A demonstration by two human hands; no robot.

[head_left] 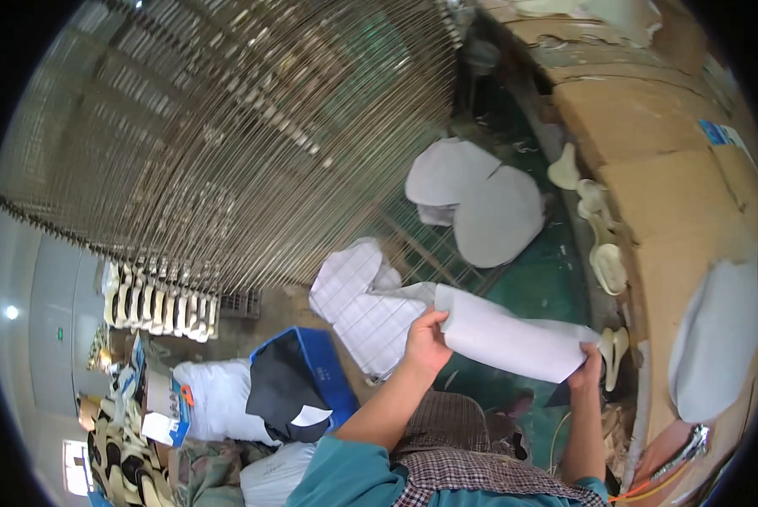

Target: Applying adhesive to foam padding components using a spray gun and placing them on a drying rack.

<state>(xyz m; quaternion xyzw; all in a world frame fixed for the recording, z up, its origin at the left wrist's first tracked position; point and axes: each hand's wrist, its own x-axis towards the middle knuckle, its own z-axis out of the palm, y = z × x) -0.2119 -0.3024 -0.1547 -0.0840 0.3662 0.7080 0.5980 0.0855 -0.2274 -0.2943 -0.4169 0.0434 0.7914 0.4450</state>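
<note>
While gripped at each end by left hand [425, 342] and right hand [586, 369], white sheet [505, 338] beside cardboard-covered bench [657, 211], above blue bin [328, 372].

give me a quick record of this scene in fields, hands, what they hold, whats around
left hand: grips the near edge of a white sheet
right hand: holds the same sheet at its far end
sheet: white, slightly curled, spanning between both hands
behind it: checked white pieces; grey cut pieces on a wire rack
above: wire mesh belt
right side: cardboard, pale small shapes
lower left: blue bin
</note>
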